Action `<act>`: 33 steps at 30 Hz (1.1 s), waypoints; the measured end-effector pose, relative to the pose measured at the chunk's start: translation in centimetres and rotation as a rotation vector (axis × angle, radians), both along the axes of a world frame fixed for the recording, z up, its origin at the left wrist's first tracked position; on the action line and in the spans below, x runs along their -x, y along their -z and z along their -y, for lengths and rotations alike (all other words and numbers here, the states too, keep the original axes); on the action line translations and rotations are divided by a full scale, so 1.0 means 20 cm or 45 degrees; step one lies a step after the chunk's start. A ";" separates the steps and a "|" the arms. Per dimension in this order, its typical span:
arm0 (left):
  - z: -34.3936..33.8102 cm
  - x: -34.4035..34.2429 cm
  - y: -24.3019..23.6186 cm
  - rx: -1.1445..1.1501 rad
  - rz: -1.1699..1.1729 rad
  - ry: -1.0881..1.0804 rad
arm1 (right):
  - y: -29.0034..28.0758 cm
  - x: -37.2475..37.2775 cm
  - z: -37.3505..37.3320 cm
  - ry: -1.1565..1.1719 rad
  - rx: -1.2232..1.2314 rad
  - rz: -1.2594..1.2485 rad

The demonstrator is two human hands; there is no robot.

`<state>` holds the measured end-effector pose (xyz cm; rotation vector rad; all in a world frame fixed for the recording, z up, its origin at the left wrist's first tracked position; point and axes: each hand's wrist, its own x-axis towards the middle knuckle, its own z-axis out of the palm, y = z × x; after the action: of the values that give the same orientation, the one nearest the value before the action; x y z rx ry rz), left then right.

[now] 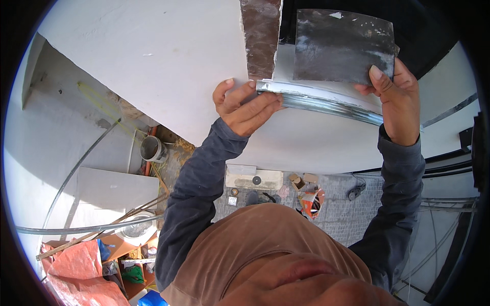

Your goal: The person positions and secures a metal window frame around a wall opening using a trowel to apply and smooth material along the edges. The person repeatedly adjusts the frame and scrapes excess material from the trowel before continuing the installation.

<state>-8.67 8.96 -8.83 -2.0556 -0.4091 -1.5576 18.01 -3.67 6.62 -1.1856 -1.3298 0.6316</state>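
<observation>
Both my arms reach up and forward. My left hand (245, 108) is closed on the near-left end of a long, shiny ribbed metal profile (329, 103), its fingers over and under the edge. White material lies along the profile's top. My right hand (403, 104) grips the lower right corner of a dark, flat rectangular sheet (343, 47) smudged with white; the thumb is in front and the other fingers are partly hidden behind it. The sheet stands just above the profile. Beside the left fingertips, a dark brown strip (261, 38) with rough white edges runs upward.
A broad white board (153, 56) fills the upper left. Below are a bucket (151, 148), a grey panel (120, 186), a bent metal rod (84, 153) and red sheeting (79, 265). A red-and-white bag (311, 201) and small boxes (296, 181) lie on the paved floor (347, 219).
</observation>
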 end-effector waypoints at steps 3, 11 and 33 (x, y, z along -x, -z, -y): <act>0.00 0.00 0.00 0.019 0.007 0.002 | 0.11 -0.02 0.21 0.029 -0.184 -0.297; -0.03 -0.03 -0.01 -0.072 0.082 0.066 | 1.22 0.20 0.63 -0.002 -0.111 -1.577; -0.02 -0.04 -0.01 -0.107 0.035 0.001 | 1.35 0.34 0.12 0.504 -0.065 -1.339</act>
<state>-7.85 9.42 -8.64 -1.9728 -0.3465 -1.5782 11.27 -6.11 -20.46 -0.8192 -0.2147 0.7577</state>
